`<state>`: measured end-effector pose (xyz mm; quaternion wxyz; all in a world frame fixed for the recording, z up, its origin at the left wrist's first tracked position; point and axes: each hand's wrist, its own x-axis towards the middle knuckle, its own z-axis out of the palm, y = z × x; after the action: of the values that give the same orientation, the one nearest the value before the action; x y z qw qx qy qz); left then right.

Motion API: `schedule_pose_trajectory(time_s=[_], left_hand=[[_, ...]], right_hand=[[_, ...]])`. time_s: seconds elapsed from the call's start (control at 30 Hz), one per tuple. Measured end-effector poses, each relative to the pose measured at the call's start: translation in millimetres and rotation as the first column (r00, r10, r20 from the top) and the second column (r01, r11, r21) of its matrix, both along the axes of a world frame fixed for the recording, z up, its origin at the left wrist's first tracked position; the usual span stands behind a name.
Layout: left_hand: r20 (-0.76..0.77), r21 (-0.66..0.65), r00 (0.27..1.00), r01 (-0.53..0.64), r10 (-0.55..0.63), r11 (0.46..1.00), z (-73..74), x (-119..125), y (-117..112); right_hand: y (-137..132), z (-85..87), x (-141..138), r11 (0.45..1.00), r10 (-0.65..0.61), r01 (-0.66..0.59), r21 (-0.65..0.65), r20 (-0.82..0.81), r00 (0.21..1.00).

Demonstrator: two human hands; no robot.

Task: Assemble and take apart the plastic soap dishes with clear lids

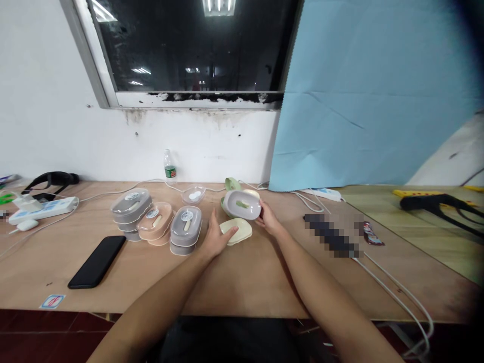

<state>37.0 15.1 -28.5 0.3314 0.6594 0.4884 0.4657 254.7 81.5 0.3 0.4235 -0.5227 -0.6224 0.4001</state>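
Note:
My right hand grips the right end of a shallow grey oval dish, which is tilted and has a greenish mark or opening in its middle. Beside a cream oval piece on the table is my left hand, fingers apart and thumb reaching over the cream piece's left edge. Green pieces show behind the grey dish, partly hidden. Left of my hands stand lidded oval boxes with round labels: a grey one, a pink one and stacked grey ones.
A clear lid and a plastic bottle are near the wall. A black phone lies front left, a power strip far left. At right are a blurred dark object, a snack wrapper and white cables.

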Motion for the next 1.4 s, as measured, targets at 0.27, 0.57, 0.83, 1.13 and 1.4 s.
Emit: schedule_pose_trajectory(time_s=[0.27,0.57,0.83,1.13,1.4], left_hand=[[-0.051,0.036,0.999,-0.014,0.016,0.999,11.7,0,-7],[-0.333,0.051,0.942,-0.027,0.043,0.998,16.1,-3,-13],[-0.285,0.065,0.954,0.113,-0.09,0.991,19.2,-3,-16],[-0.328,0.104,0.919,0.265,-0.219,0.959,15.1,-1,-22],[-0.319,0.075,0.878,0.399,-0.358,0.914,20.7,-5,-22]], right_hand=[[-5,-4.7,-2,0.994,0.097,-0.102,0.029,0.149,0.984],[6,-16.8,7,0.995,0.081,-0.089,0.042,0.159,0.984],[4,-11.0,14,0.994,0.098,-0.093,-0.064,0.09,0.991],[-6,8.1,37,0.943,0.248,-0.205,-0.263,0.143,0.958],[-14,16.7,49,0.821,0.364,-0.193,-0.538,0.232,0.902]])
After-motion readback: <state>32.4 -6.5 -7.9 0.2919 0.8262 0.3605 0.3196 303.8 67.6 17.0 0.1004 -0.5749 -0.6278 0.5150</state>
